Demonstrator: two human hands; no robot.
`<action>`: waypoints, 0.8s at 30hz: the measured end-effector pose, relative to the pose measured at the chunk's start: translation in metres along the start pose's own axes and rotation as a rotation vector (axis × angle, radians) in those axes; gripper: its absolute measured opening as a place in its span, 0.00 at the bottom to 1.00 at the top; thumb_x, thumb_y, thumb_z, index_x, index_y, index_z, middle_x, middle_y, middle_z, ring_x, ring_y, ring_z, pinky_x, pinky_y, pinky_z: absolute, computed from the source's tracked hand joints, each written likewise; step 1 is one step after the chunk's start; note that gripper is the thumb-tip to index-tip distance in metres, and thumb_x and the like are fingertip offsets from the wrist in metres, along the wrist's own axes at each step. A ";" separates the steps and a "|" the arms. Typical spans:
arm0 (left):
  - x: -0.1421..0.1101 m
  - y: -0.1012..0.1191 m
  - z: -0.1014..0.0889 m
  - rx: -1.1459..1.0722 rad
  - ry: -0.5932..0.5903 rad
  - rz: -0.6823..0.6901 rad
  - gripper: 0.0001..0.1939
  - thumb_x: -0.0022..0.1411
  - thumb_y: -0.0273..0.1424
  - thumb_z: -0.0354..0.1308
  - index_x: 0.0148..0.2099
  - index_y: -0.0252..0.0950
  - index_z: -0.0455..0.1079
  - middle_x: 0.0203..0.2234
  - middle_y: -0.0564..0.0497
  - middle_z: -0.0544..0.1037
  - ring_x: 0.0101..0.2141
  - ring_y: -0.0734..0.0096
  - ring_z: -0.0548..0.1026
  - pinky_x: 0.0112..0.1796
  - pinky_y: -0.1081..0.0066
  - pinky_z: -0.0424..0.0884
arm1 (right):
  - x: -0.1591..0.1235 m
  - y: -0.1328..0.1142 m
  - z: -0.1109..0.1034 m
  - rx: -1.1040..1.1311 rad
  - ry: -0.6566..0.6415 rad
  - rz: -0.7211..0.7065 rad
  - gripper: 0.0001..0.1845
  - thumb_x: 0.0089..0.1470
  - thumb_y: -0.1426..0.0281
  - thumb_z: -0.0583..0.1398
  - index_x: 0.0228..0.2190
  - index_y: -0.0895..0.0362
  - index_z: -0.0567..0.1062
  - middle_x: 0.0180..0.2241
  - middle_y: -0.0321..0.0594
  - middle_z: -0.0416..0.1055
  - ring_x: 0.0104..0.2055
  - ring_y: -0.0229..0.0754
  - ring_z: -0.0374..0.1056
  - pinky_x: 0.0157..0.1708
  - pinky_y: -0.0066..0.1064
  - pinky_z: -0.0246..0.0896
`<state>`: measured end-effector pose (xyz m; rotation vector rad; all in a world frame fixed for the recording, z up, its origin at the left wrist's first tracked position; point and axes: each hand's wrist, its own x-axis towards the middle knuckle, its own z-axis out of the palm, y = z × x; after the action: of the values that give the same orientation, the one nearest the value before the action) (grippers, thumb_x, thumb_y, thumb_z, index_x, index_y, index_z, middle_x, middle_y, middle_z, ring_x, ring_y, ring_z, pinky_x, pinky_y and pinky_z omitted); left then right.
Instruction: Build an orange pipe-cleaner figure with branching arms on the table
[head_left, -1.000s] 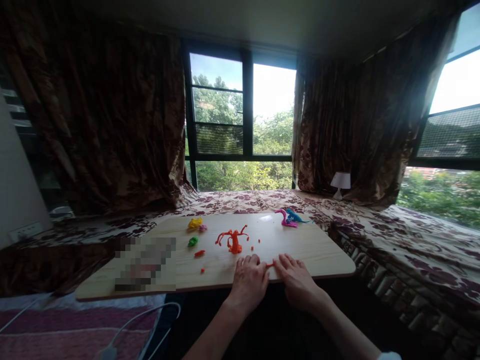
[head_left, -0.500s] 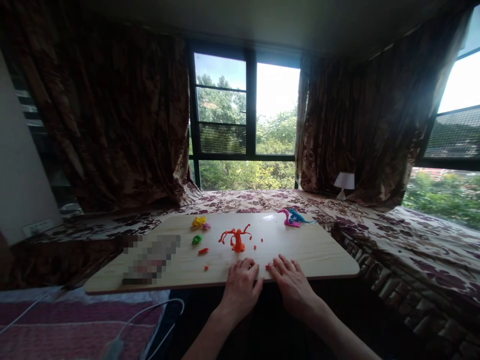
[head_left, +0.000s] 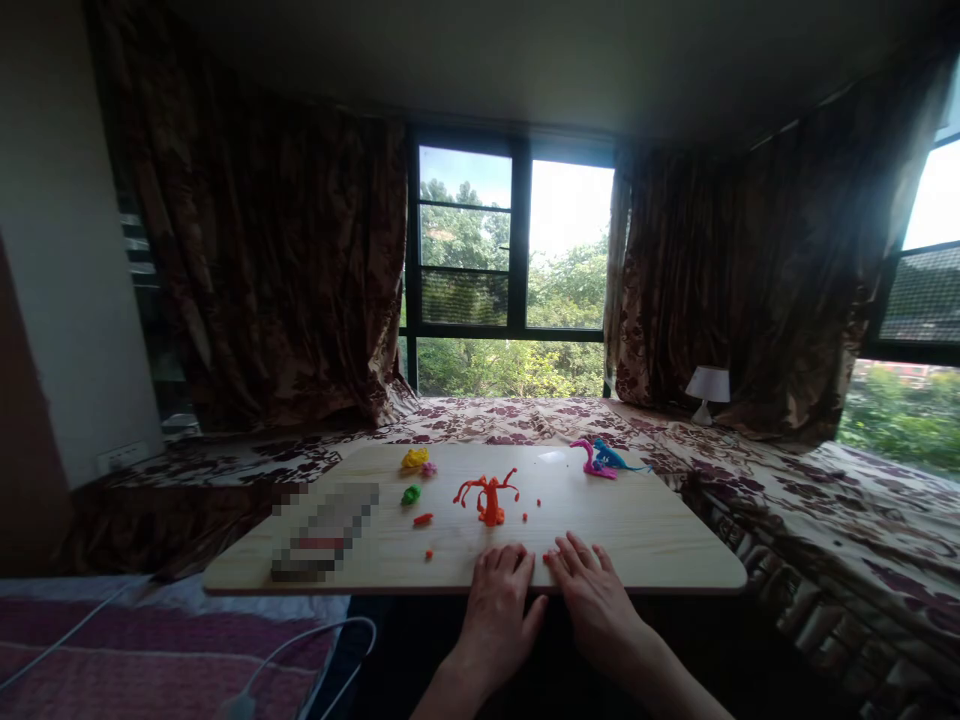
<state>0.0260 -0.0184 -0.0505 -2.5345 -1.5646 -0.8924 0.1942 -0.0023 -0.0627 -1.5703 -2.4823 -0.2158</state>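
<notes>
Right hand [head_left: 591,585] is lying palm-down at the near edge of the tabletop [head_left: 667,550], fingers extended, slightly spread, not pinching; small orange piece [head_left: 546,558] is poking out on their left, probably being pinned against the surface. Left hand [head_left: 501,590] is resting to its left, thumb out, fingers loosely laid down, no grip showing. Orange branched figure [head_left: 491,505] is standing upright beyond both, likely balancing on its wide foot. Green lump [head_left: 411,495] is sitting farther left. Not seeing any containers.
</notes>
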 end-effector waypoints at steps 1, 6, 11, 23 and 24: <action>0.000 -0.001 0.000 0.001 -0.003 0.001 0.21 0.55 0.35 0.49 0.52 0.42 0.61 0.47 0.48 0.65 0.48 0.61 0.60 0.53 0.62 0.50 | 0.005 0.000 0.000 -0.001 -0.017 0.009 0.35 0.45 0.68 0.52 0.56 0.58 0.54 0.60 0.48 0.44 0.61 0.52 0.35 0.55 0.49 0.32; -0.002 -0.003 -0.001 -0.017 -0.016 0.006 0.22 0.55 0.35 0.50 0.53 0.43 0.60 0.48 0.49 0.65 0.49 0.62 0.60 0.54 0.62 0.48 | 0.010 -0.002 0.004 -0.006 -0.038 0.013 0.38 0.43 0.68 0.54 0.57 0.59 0.53 0.60 0.49 0.42 0.62 0.53 0.34 0.55 0.50 0.31; -0.002 -0.001 0.000 -0.023 -0.005 0.002 0.21 0.55 0.34 0.49 0.53 0.43 0.61 0.48 0.49 0.65 0.48 0.62 0.60 0.54 0.61 0.48 | -0.006 -0.001 0.005 -0.001 -0.020 -0.013 0.36 0.46 0.70 0.51 0.57 0.56 0.51 0.61 0.46 0.42 0.62 0.51 0.32 0.55 0.49 0.30; 0.000 -0.002 -0.001 -0.007 -0.025 0.030 0.22 0.54 0.32 0.50 0.53 0.41 0.60 0.48 0.49 0.64 0.49 0.62 0.59 0.54 0.61 0.48 | -0.010 0.002 0.002 0.013 -0.001 -0.016 0.38 0.43 0.71 0.52 0.57 0.55 0.51 0.61 0.46 0.42 0.62 0.51 0.31 0.55 0.50 0.26; 0.000 -0.002 -0.001 -0.004 -0.025 0.027 0.22 0.54 0.32 0.50 0.53 0.41 0.60 0.48 0.48 0.64 0.49 0.62 0.59 0.54 0.61 0.48 | -0.010 0.002 0.001 0.014 0.002 -0.015 0.37 0.43 0.71 0.52 0.57 0.55 0.51 0.60 0.46 0.43 0.62 0.51 0.31 0.55 0.50 0.26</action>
<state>0.0239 -0.0178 -0.0506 -2.5730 -1.5321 -0.8657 0.2004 -0.0102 -0.0661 -1.5458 -2.4898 -0.2012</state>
